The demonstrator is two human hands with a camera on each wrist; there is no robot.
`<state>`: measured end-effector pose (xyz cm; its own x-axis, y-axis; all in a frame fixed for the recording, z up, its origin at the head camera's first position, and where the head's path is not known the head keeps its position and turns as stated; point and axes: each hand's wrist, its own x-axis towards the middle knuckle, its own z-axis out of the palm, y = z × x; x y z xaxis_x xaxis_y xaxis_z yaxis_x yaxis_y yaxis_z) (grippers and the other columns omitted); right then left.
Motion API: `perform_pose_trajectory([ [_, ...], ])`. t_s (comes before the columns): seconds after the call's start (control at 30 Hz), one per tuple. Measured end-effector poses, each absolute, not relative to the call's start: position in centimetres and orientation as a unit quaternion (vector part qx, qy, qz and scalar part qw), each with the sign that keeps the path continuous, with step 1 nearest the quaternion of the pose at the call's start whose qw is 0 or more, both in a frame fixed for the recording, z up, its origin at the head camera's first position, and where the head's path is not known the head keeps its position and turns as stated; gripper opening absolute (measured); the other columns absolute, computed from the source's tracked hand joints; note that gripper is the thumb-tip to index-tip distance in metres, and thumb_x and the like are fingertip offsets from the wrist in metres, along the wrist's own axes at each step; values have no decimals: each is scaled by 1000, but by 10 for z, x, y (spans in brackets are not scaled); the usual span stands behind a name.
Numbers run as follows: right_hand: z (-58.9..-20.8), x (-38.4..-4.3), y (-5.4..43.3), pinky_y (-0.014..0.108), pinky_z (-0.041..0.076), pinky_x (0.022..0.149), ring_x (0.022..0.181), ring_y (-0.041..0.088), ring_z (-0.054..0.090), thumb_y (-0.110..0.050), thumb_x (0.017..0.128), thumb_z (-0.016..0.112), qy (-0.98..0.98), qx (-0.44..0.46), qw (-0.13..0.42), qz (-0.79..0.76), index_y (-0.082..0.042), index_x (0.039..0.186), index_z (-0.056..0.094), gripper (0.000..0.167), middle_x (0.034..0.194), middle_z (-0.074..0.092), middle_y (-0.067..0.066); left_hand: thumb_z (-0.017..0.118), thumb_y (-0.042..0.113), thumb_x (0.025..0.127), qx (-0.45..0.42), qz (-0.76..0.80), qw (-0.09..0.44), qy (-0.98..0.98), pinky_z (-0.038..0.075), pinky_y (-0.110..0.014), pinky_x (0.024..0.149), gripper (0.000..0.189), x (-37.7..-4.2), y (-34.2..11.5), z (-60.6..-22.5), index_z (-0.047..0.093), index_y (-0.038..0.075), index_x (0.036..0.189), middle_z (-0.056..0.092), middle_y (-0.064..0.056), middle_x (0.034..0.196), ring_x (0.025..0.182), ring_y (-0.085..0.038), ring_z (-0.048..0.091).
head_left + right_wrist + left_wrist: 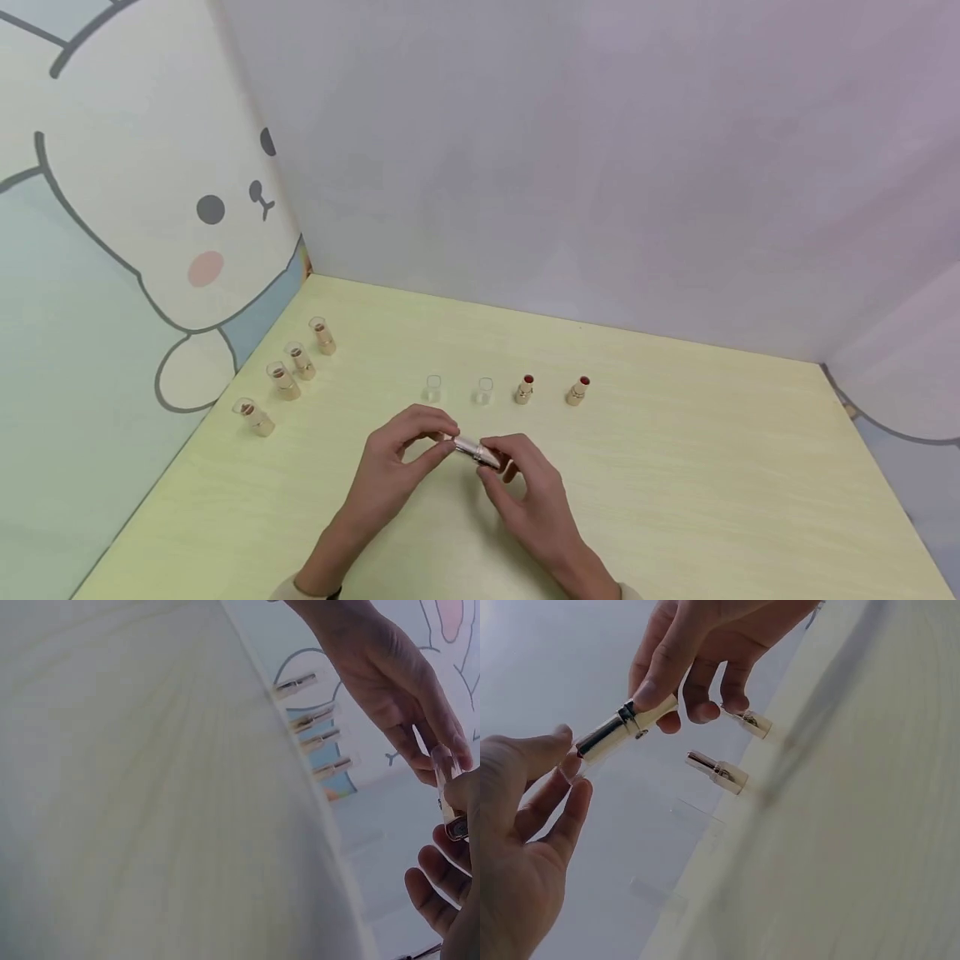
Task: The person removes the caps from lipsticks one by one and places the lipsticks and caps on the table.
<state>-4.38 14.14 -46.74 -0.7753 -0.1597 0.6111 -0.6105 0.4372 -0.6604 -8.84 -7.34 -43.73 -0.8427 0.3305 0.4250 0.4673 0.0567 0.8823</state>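
Held between both hands above the table is a gold lipstick tube (472, 448), tilted. My left hand (397, 458) pinches the end with the clear cap (570, 766), thumb on one side and fingers on the other. At the opposite end my right hand (534, 500) grips the gold base between thumb and fingers. In the left wrist view the clear cap sits over the tube's inner end, and a dark band (627, 714) shows round the tube near the right thumb. The right wrist view shows the tube partly hidden behind the right thumb.
Several capped lipsticks (283, 382) stand in a row along the table's left edge. Behind the hands are two loose clear caps (434, 390) and, to their right, two uncapped lipsticks (524, 392) with red tops. A pale wall (562, 167) rises behind the table (712, 467).
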Motion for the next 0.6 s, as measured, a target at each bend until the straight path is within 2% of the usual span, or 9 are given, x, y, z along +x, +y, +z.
perform_pose_trajectory([
  [0.13,-477,-49,148,23,57,67,85,6,60,1,94,75,-792,242,232,511,-12,122,67,32,104,66,-2,79,11,92,-288,-602,51,-743,60,-23,89,24,-88,-72,-449,76,17,116,74,-2,115,105,-12,69],
  [0.33,-490,-54,155,23,59,69,85,5,63,-1,95,75,-782,215,194,552,-13,122,68,31,103,70,-1,82,11,89,-293,-575,73,-761,61,-21,87,34,-87,-66,-464,74,12,121,77,-2,113,94,-8,71],
  [0.6,-490,-55,156,23,60,70,76,6,67,-2,94,76,-783,197,185,559,-11,122,71,30,99,76,5,84,8,86,-283,-593,125,-744,62,-21,82,29,-86,-59,-473,77,8,114,79,-6,107,93,-10,75],
])
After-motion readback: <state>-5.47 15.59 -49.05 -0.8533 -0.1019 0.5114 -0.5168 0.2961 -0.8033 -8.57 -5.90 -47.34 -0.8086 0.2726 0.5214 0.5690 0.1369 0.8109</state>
